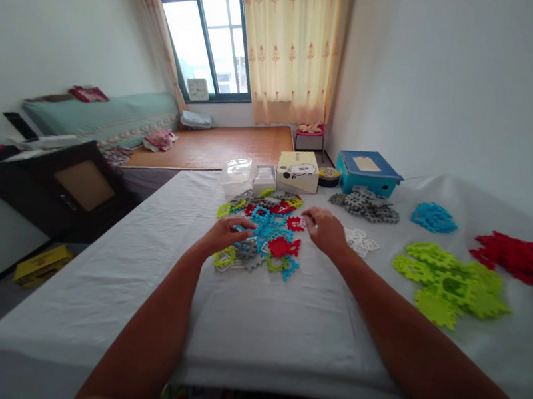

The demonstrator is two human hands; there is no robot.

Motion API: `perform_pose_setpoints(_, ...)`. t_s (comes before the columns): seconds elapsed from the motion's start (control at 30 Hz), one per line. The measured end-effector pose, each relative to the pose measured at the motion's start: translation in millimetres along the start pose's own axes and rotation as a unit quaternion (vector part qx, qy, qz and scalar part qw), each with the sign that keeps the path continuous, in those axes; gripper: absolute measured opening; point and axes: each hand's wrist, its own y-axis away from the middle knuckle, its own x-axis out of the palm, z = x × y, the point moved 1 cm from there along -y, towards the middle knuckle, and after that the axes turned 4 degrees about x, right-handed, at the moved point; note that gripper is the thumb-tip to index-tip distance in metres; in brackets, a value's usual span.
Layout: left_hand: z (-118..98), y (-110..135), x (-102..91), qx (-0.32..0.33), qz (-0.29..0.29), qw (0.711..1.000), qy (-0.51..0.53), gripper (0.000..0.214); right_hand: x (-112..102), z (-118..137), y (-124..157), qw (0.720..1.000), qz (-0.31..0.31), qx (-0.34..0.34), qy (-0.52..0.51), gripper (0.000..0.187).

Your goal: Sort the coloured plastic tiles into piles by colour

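A mixed heap of flat plastic interlocking building pieces point(269, 230) in blue, red, green, grey and white lies on the white-covered table. Over its left side is my left hand point(226, 234), fingers stretched out and apart, with nothing seen in them. At the right edge of the heap, my right hand point(326, 230) has its fingers curled in a pinch. Its fingertips are beside a red piece point(295, 223); whatever lies between them is too small to make out. Close to the right wrist is a small pile of white pieces point(359, 242).
Sorted piles stand to the right: grey point(364, 205), blue point(434, 217), green point(452, 286) and red point(520, 256). Along the back are a clear plastic box point(237, 175), a yellow cartoon box point(298, 171), a round black tin point(329, 177) and a blue box point(369, 173).
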Motion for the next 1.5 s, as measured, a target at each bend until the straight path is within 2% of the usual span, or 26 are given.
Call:
perform_pose_setpoints(0.07,0.7,2.0,-8.2,0.030,0.030,0.998,-0.048,0.031,-4.5,-21.3,-5.9,0.996,-0.008,0.039,0.079,0.022)
perform_pose_setpoints(0.13,0.4,4.0,-11.2,0.050,0.085,0.991,-0.085,0.034,-3.6,-31.5,-7.0,0.992,-0.005,0.049,0.114,0.023)
perform_pose_setpoints(0.23,-1.1,6.5,-10.6,0.041,0.152,0.982,-0.109,0.042,2.7,-24.3,-2.1,0.996,0.000,0.014,0.093,0.025)
perform_pose_setpoints(0.3,-1.4,7.7,-10.6,0.020,0.169,0.980,-0.105,0.046,6.8,-11.6,2.2,0.997,0.005,-0.018,0.071,0.024)
perform_pose_setpoints(0.4,3.3,7.9,-13.7,-0.007,0.138,0.986,-0.093,0.051,11.3,5.1,7.1,0.997,0.024,-0.055,0.048,0.024)
perform_pose_setpoints(0.53,20.8,5.3,-20.2,-0.040,-0.005,0.993,-0.107,0.052,16.7,16.0,11.4,0.995,0.047,-0.088,0.022,0.023)
perform_pose_setpoints(0.63,33.6,3.7,-23.7,-0.080,-0.087,0.986,-0.116,0.050,23.4,20.5,14.6,0.990,0.069,-0.120,0.000,0.023)
perform_pose_setpoints(0.73,35.5,3.7,-26.1,-0.067,-0.125,0.967,-0.210,0.041,32.5,23.7,18.2,0.982,0.102,-0.159,-0.015,0.029)
perform_pose_setpoints(0.8,31.2,4.2,-25.6,-0.029,-0.110,0.957,-0.266,0.034,38.3,24.6,20.1,0.977,0.119,-0.174,-0.021,0.035)
perform_pose_setpoints(0.87,26.2,4.5,-22.4,0.000,-0.049,0.964,-0.262,0.029,42.6,24.0,20.8,0.976,0.129,-0.172,-0.030,0.036)
perform_pose_setpoints(0.97,22.6,5.1,-15.9,0.000,0.045,0.973,-0.227,0.034,45.6,20.6,18.9,0.980,0.126,-0.146,-0.042,0.032)
perform_pose_setpoints(1.03,23.2,5.5,-13.1,-0.016,0.062,0.973,-0.221,0.038,46.1,17.3,16.7,0.984,0.114,-0.126,-0.045,0.031)
perform_pose_setpoints(1.17,26.0,5.6,-14.1,-0.030,0.032,0.971,-0.235,0.032,45.8,11.7,13.9,0.991,0.079,-0.101,-0.042,0.029)
perform_pose_setpoints(1.3,25.8,4.5,-20.6,-0.026,-0.043,0.974,-0.220,0.032,45.4,11.7,15.1,0.993,0.052,-0.096,-0.036,0.029)
perform_pose_setpoints(1.4,23.3,4.4,-23.1,-0.065,-0.084,0.987,-0.119,0.043,44.6,14.0,16.3,0.992,0.047,-0.105,-0.042,0.027)
perform_pose_setpoints(1.5,16.8,4.6,-20.0,-0.101,-0.075,0.992,0.004,0.053,41.6,16.7,16.5,0.991,0.035,-0.114,-0.057,0.025)
